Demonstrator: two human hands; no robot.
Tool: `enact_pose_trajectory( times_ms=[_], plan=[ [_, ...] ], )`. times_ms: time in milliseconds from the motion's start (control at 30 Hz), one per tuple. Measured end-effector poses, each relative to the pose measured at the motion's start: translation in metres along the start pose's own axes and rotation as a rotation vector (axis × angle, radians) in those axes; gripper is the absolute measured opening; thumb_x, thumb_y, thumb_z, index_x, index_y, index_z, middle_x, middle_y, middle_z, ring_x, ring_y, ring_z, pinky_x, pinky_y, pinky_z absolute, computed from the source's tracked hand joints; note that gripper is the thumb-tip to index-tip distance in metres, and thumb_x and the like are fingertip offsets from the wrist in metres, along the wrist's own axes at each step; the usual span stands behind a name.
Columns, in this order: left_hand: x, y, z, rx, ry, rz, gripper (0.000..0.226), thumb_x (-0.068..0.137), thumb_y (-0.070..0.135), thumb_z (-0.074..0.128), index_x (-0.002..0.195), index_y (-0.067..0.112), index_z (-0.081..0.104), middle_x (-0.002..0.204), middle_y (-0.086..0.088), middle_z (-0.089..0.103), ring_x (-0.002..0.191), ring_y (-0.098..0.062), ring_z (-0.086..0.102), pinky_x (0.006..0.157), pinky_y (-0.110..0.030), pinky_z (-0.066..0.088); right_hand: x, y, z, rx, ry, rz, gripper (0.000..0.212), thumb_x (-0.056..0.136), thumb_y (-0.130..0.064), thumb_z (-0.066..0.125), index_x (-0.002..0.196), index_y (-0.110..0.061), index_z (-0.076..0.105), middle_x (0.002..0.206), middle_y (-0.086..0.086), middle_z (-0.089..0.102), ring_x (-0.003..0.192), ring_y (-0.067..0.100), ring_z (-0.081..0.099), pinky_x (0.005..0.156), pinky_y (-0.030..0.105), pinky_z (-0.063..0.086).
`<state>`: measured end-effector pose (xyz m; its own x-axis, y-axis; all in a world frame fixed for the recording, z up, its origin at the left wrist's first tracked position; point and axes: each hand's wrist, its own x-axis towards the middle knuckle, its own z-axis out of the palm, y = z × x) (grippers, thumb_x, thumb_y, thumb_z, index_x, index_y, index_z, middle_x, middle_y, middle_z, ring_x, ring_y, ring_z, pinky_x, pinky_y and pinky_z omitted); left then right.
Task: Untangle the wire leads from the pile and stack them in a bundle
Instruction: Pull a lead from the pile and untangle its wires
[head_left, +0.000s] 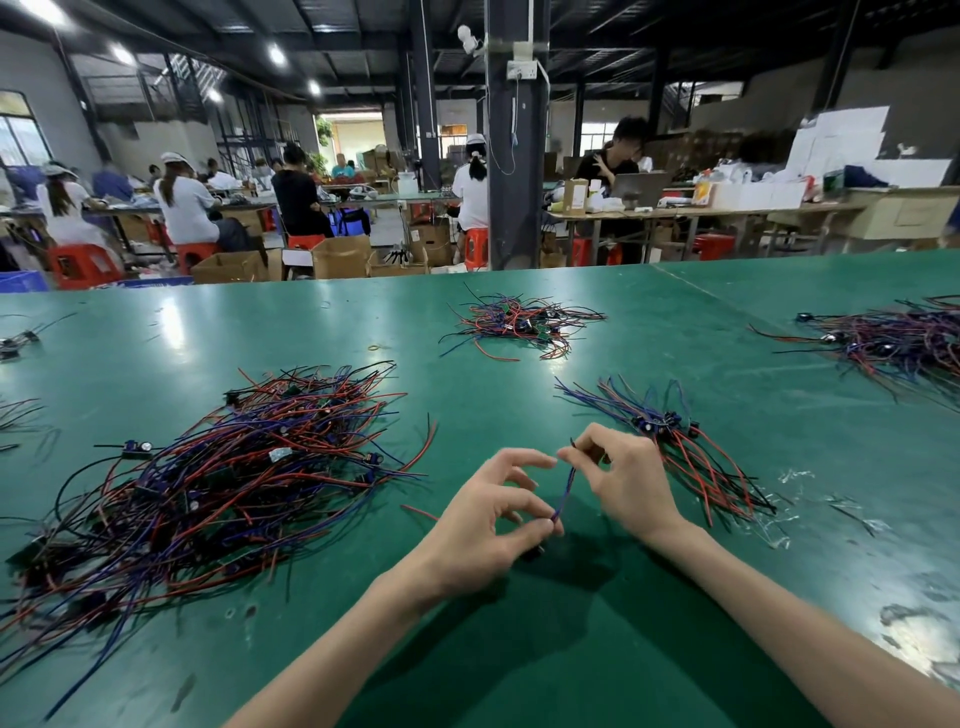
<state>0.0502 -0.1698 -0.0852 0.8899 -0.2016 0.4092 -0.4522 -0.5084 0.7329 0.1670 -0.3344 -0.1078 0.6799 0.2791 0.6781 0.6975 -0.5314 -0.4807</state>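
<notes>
Wire lead (565, 493), blue: lower centre of frame, held between both hands over the green table (519, 649)
Left hand (483, 525): thumb and fingertip pinch the lead's lower end, other fingers loosely spread
Right hand (623, 478): thumb and forefinger pinch the lead's upper end, remaining fingers curled
Tangled pile (234, 467), red, blue and black leads: centre left, lying on the table
Bundle (675, 447): just right of the right hand, leads lying roughly one way
Smaller pile (519, 325): upper centre
Further pile (893, 338): right edge
</notes>
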Motion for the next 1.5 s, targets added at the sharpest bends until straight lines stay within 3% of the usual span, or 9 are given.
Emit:
enact_pose_trajectory(
  times_ms=[133, 300, 467, 733, 900, 1067, 1267, 1367, 1500],
  plan=[
    [-0.003, 0.002, 0.005, -0.018, -0.091, 0.01, 0.011, 0.087, 0.003, 0.063, 0.081, 0.003, 0.073, 0.12, 0.006, 0.065, 0.104, -0.007, 0.058, 0.093, -0.021, 0.044, -0.002, -0.006, 0.006, 0.283, -0.089, 0.222, 0.026, 0.077, -0.016, 0.078, 0.059, -0.015, 0.058, 0.049, -0.007, 0.059, 0.046, 0.002, 0.046, 0.052, 0.018, 0.039],
    [-0.001, -0.001, 0.002, -0.017, -0.104, -0.058, 0.013, 0.09, 0.007, 0.061, 0.081, 0.004, 0.07, 0.114, 0.007, 0.067, 0.09, -0.003, 0.059, 0.092, -0.024, 0.045, 0.002, -0.01, -0.001, 0.614, -0.097, 0.424, 0.021, 0.08, -0.009, 0.074, 0.064, -0.005, 0.061, 0.056, 0.006, 0.067, 0.05, 0.012, 0.058, 0.056, 0.019, 0.048],
    [-0.001, -0.011, 0.001, 0.064, -0.135, -0.071, 0.01, 0.09, 0.007, 0.061, 0.083, 0.001, 0.064, 0.106, 0.001, 0.065, 0.091, -0.009, 0.056, 0.09, -0.027, 0.043, 0.005, -0.019, -0.003, 0.887, -0.032, 0.603, 0.025, 0.081, -0.004, 0.071, 0.058, -0.006, 0.059, 0.053, 0.007, 0.065, 0.042, 0.006, 0.055, 0.043, 0.011, 0.039],
    [0.001, -0.021, -0.008, 0.085, -0.094, -0.135, 0.016, 0.092, 0.006, 0.057, 0.082, 0.017, 0.056, 0.098, -0.008, 0.066, 0.083, -0.012, 0.052, 0.081, -0.028, 0.042, 0.002, -0.034, -0.006, 0.994, -0.207, 0.678, 0.02, 0.067, -0.022, 0.076, 0.056, -0.013, 0.061, 0.062, 0.011, 0.069, 0.044, 0.011, 0.053, 0.051, 0.018, 0.038],
    [0.003, -0.023, -0.007, 0.043, -0.081, -0.19, 0.007, 0.092, 0.005, 0.058, 0.089, 0.004, 0.063, 0.094, -0.006, 0.063, 0.083, -0.017, 0.054, 0.082, -0.031, 0.044, 0.002, -0.035, -0.007, 1.026, -0.269, 0.69, 0.018, 0.061, -0.026, 0.077, 0.053, -0.016, 0.063, 0.062, 0.011, 0.068, 0.05, 0.014, 0.055, 0.056, 0.023, 0.039],
    [0.002, -0.014, -0.009, -0.161, -0.104, -0.212, 0.02, 0.094, 0.001, 0.054, 0.078, 0.013, 0.056, 0.102, -0.001, 0.063, 0.074, -0.008, 0.055, 0.077, -0.025, 0.046, 0.005, -0.023, -0.008, 0.916, -0.08, 0.679, 0.023, 0.077, -0.011, 0.074, 0.059, -0.009, 0.059, 0.055, 0.004, 0.067, 0.043, 0.008, 0.054, 0.046, 0.014, 0.039],
    [0.0, -0.007, -0.007, -0.27, -0.032, -0.24, 0.016, 0.09, 0.005, 0.061, 0.075, 0.009, 0.062, 0.122, 0.002, 0.045, 0.062, -0.012, 0.056, 0.07, -0.019, 0.046, 0.008, -0.013, -0.008, 0.761, 0.005, 0.596, 0.025, 0.081, -0.009, 0.072, 0.059, -0.009, 0.061, 0.052, 0.002, 0.065, 0.044, 0.008, 0.054, 0.047, 0.014, 0.04],
    [0.001, -0.007, -0.007, -0.259, -0.041, -0.35, 0.014, 0.079, 0.016, 0.065, 0.065, 0.015, 0.061, 0.104, 0.001, 0.056, 0.064, -0.009, 0.055, 0.068, -0.024, 0.044, 0.008, -0.013, -0.009, 0.738, 0.026, 0.552, 0.024, 0.081, -0.009, 0.073, 0.059, -0.01, 0.062, 0.052, 0.002, 0.065, 0.044, 0.008, 0.055, 0.048, 0.013, 0.041],
    [0.005, -0.009, -0.004, -0.245, -0.042, -0.536, 0.017, 0.078, 0.009, 0.063, 0.062, 0.013, 0.06, 0.061, -0.004, 0.057, 0.048, -0.014, 0.047, 0.047, -0.019, 0.037, 0.011, -0.013, -0.012, 0.767, 0.042, 0.583, 0.023, 0.081, -0.012, 0.073, 0.059, -0.01, 0.063, 0.054, 0.003, 0.066, 0.046, 0.01, 0.057, 0.048, 0.014, 0.041]
  ],
)
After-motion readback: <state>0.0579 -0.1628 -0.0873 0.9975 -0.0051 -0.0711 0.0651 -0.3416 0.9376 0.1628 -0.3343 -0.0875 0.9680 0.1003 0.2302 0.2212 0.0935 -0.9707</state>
